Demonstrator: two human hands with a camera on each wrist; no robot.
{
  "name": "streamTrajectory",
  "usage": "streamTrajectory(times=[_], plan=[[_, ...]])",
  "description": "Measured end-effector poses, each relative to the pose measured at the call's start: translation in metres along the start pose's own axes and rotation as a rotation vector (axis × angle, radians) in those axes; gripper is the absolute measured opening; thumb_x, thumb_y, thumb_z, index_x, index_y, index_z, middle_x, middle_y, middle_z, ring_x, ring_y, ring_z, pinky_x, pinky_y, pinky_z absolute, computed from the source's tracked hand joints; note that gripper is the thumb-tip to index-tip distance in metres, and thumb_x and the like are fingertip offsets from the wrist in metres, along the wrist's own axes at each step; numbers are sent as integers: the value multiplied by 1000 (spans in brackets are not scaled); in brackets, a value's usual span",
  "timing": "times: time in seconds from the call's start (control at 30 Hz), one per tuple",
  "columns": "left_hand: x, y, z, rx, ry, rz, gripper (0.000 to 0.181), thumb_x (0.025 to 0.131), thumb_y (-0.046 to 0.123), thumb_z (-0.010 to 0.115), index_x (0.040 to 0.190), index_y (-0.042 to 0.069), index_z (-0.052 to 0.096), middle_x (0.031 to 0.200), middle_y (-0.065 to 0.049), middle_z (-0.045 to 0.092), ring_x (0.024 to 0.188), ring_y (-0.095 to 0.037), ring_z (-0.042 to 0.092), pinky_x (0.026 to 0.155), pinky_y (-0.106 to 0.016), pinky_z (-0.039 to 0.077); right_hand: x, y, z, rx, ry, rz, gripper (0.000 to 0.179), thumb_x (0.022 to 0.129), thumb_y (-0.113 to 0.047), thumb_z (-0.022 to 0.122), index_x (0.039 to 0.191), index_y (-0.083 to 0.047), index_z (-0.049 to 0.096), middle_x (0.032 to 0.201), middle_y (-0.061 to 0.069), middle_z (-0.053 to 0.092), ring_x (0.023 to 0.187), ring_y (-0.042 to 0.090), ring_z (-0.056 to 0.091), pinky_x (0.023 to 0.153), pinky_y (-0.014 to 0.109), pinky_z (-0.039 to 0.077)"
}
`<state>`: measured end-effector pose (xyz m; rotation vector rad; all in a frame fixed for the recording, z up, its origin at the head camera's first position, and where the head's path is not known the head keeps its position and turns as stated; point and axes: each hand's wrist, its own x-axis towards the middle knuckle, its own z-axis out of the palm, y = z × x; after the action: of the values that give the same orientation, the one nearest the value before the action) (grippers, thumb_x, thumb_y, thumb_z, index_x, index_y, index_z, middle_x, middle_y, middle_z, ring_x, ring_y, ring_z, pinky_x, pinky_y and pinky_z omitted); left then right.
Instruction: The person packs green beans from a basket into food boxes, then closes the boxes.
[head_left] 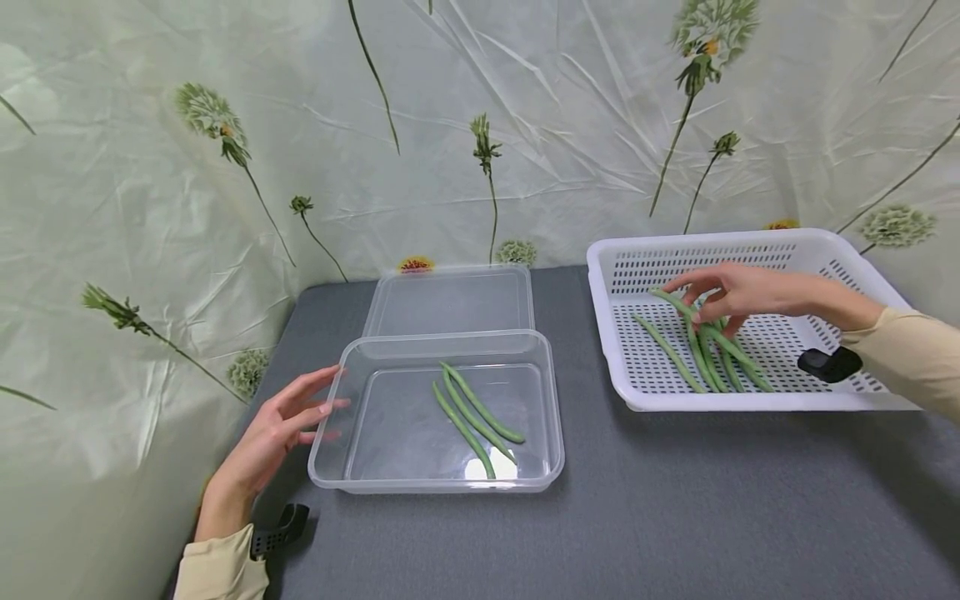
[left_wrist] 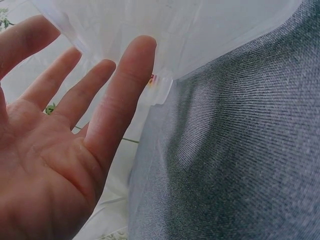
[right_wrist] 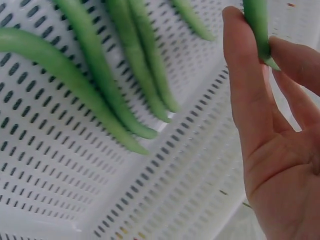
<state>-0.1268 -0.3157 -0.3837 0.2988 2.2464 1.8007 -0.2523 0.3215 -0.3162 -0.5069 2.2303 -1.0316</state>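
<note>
My right hand (head_left: 738, 293) pinches a green bean (right_wrist: 256, 27) between thumb and fingertips, over the white perforated basket (head_left: 750, 403). Several other green beans (head_left: 667, 354) lie side by side on the basket floor beneath that hand. On the left, a clear plastic container (head_left: 435, 485) holds three green beans (head_left: 468, 417) lying slantwise in its right half. My left hand (head_left: 270, 433) is at the container's left wall, fingers spread and loosely extended; in the left wrist view its fingertips (left_wrist: 142, 50) overlap the container's side.
A clear flat lid (head_left: 453, 304) lies behind the container, against the back of the grey cloth-covered table (head_left: 600, 517). A pale sheet printed with flowers (head_left: 420, 100) hangs behind and to the left.
</note>
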Motion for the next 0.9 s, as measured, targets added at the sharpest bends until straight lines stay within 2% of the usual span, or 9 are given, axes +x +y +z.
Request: streamTrajectory(times=[0.2,0.43,0.7,0.9], plan=[[-1,0,0,3,2,-6,50,103,9,50,151,10,37,152,-4,38,120,-14,58,81,-45,57,-8,-13,1,-17,49,-22,59,93,-5,67,146,-2,42,121,22,55,95,27,66,65,42,59],[-2,0,1,1,2,-3,49,103,9,50,151,10,38,152,-4,39,120,-15,58,81,-45,57,-17,-28,6,-62,87,-151,54,97,-7,63,145,3,41,117,18,58,91,19,67,64,42,59],[-2,-1,1,2,4,0,49,103,10,51,151,10,38,152,-4,38,120,-15,58,81,-46,57,-28,-49,20,-90,222,-196,51,97,-8,64,144,-3,45,120,17,58,93,18,68,66,40,59],[-3,-1,0,1,3,-1,50,103,11,52,150,10,38,153,-6,37,120,-16,58,80,-47,57,-36,-66,36,-50,317,-227,47,97,-6,62,143,-5,47,119,14,61,94,18,69,66,40,59]])
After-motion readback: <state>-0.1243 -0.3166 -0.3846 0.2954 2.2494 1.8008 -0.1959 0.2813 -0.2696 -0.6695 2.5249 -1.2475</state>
